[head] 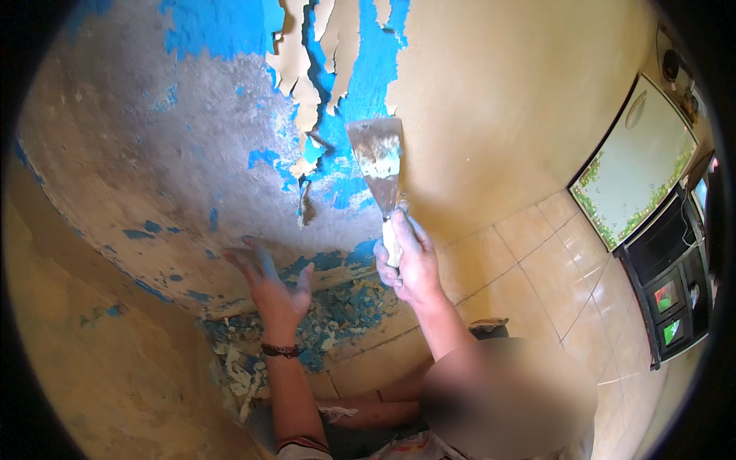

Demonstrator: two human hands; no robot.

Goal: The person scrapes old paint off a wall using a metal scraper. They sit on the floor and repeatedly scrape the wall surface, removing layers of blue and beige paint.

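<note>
My right hand (pixel 415 261) grips the pale handle of a paint scraper (pixel 376 155), its broad blade pointing up and smeared with white residue. The blade overlaps the boundary between exposed blue paint (pixel 374 69) and intact beige paint; I cannot tell whether it touches the wall. Several torn strips of beige paint (pixel 294 72) hang loose left of the blade. Lower down, my left hand (pixel 277 290) is empty, dusty and spread, near a bared grey patch of the wall (pixel 195 138); contact is unclear.
Blue and beige paint flakes (pixel 345 313) are heaped on the floor along the wall's foot. Beige floor tiles (pixel 535 276) extend to the right. A pale panel with a leafy border (pixel 632 167) and a black cabinet (pixel 667 276) stand at the far right. A blurred patch covers the lower right.
</note>
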